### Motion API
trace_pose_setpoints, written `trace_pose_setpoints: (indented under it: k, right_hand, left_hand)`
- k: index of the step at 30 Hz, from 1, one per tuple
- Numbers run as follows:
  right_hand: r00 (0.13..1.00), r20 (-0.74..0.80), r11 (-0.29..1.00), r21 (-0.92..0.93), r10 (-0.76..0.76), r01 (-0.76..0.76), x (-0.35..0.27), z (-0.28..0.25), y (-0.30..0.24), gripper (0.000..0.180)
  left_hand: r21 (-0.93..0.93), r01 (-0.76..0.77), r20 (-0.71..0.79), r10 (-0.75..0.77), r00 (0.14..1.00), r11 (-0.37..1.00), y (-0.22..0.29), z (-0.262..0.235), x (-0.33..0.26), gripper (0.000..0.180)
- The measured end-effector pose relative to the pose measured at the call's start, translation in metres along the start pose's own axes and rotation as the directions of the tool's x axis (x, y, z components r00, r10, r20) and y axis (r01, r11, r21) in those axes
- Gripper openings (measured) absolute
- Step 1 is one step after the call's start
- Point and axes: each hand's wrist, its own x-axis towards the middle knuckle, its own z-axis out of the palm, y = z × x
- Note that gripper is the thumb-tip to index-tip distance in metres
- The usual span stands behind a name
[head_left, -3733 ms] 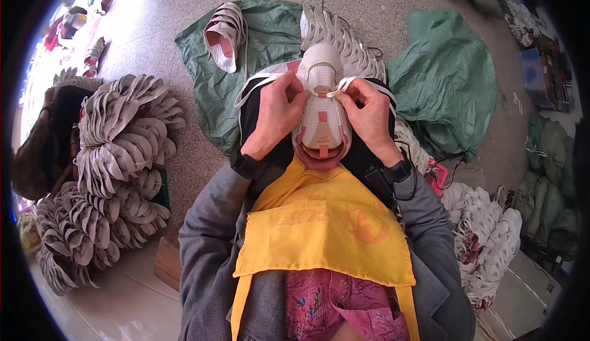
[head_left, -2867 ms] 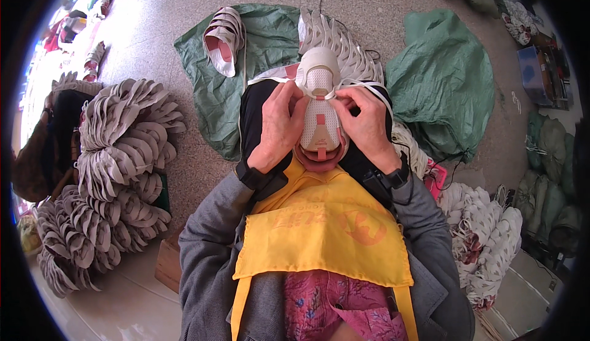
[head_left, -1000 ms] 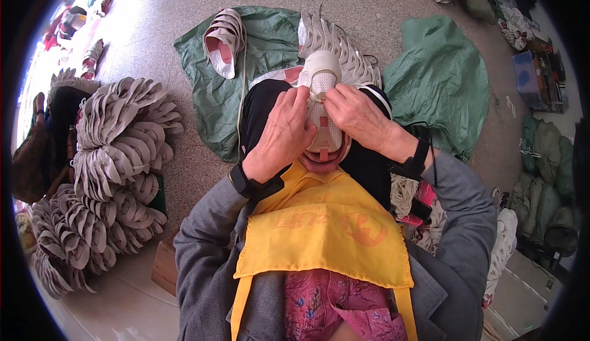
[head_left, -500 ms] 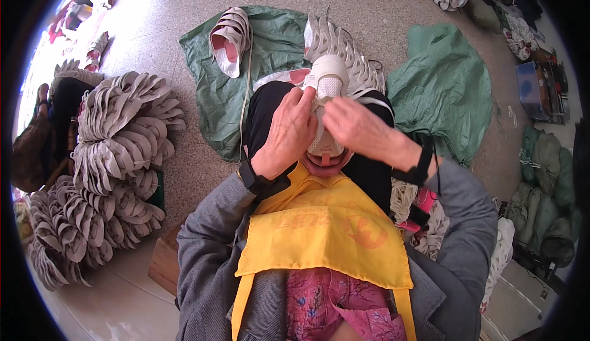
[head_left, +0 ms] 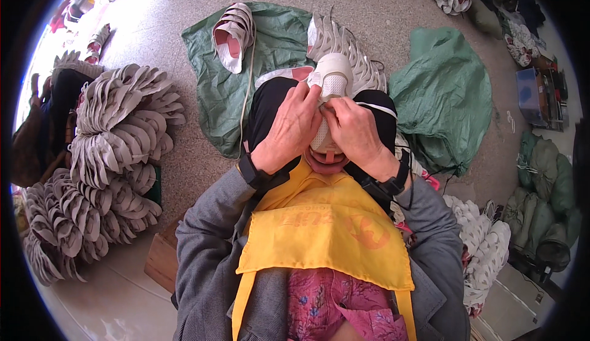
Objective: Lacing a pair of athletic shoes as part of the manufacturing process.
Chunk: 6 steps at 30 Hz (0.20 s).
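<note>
A white shoe upper [head_left: 334, 64] with a perforated toe lies over my lap, toe pointing away and its reddish-lined opening toward me. My left hand [head_left: 287, 127] is closed on its left side, fingertips near the middle. From the right, my right hand [head_left: 357, 133] pinches close to the same spot, thumb and forefinger together; what sits between them is too small to make out. A white shoelace [head_left: 379, 108] trails across my right knee from behind that hand. Both hands hide the middle of the upper.
Beyond my knees, stacked shoe uppers [head_left: 235, 30] and another row of them [head_left: 341, 39] lie on a green sheet [head_left: 209, 95]. A crumpled green sack [head_left: 439, 95] is at right. Large piles of grey-white uppers [head_left: 123, 126] stand left, more uppers [head_left: 482, 242] lower right.
My right hand has turned and drawn inward, its wrist now lower and closer to my body. The left hand stays on the upper with little movement.
</note>
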Motion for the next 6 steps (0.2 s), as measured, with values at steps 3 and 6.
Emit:
trace_pose_setpoints:
  k: [3,6]
  right_hand:
    - [1.000,-0.005,0.999,-0.037,0.031,-0.031,-0.0005,0.0076,0.0039,0.013]
    - [0.997,-0.008,0.995,-0.073,0.072,-0.072,-0.0011,0.0111,0.0031,0.013]
  left_hand:
    - [0.045,0.033,0.061,-0.036,0.997,0.998,0.0015,0.0011,-0.0017,0.036]
    - [0.087,0.019,0.097,-0.027,0.995,0.996,-0.0012,0.0042,-0.0024,0.037]
